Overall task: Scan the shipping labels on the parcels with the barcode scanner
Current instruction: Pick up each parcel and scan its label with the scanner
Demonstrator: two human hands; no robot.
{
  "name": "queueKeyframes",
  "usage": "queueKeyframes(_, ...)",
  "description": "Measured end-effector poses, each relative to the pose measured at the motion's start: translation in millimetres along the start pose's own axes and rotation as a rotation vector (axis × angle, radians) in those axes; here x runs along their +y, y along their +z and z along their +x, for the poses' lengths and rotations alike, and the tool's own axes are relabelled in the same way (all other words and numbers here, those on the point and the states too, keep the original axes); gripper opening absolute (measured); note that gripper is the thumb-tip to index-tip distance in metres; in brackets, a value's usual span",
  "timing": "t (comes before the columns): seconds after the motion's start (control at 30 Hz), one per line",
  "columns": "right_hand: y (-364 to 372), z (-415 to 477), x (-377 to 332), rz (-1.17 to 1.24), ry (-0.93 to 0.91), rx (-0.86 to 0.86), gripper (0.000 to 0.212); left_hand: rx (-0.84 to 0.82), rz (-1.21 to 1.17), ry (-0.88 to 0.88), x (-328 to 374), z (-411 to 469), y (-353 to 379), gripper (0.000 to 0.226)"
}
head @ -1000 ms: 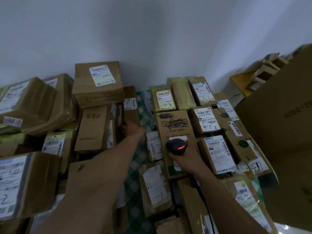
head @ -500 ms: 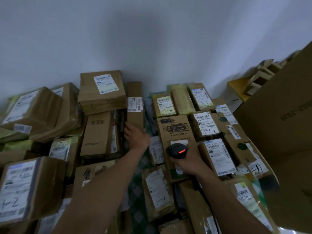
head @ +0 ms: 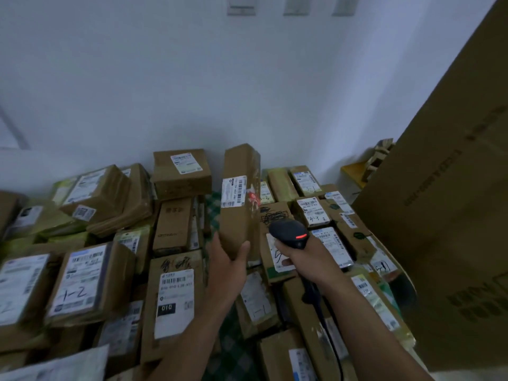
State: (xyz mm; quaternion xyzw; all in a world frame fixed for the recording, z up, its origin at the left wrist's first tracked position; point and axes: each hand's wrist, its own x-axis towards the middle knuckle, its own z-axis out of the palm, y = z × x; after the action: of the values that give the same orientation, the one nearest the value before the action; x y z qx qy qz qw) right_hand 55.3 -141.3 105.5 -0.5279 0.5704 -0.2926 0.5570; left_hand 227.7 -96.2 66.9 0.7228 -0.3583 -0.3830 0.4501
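Observation:
My left hand (head: 228,266) grips the lower end of a long narrow brown parcel (head: 239,224) and holds it upright above the pile. Its white shipping label (head: 233,191) faces me, and a red scanner spot falls on the parcel just right of the label. My right hand (head: 303,261) grips a black barcode scanner (head: 288,232) with a red light lit on its head, just right of the parcel and pointing toward it. The scanner's black cable runs down along my right forearm.
Several labelled brown parcels (head: 176,292) cover the surface on both sides, some marked by hand, such as a box marked 1-2 (head: 79,281). A big cardboard sheet (head: 450,215) leans at the right. A white wall stands behind. Green checked cloth (head: 236,358) shows between parcels.
My left hand has pulled the long narrow parcel out of the pile and raised it upright. The scanner now aims at it, with a red spot beside the label. The camera has tilted up.

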Motion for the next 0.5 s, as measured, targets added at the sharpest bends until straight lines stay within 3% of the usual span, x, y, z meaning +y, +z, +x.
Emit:
queueKeyframes(0.1, 5, -27, 0, 0.068, -0.104, 0.139, 0.022, -0.088, -0.023, 0.044, 0, -42, -9, 0.08)
queueKeyframes(0.3, 17, -74, 3, 0.212, -0.242, 0.253, 0.041, -0.248, -0.085, 0.092, -14, -94, -16, 0.079)
queueKeyframes(0.4, 22, -91, 7, 0.212, -0.314, 0.292, 0.058, -0.276, -0.099, 0.095, -16, -113, -18, 0.083)
queueKeyframes(0.5, 24, -103, 7, 0.217, -0.321, 0.299, 0.056, -0.266, -0.12, 0.111, -15, -126, -23, 0.075)
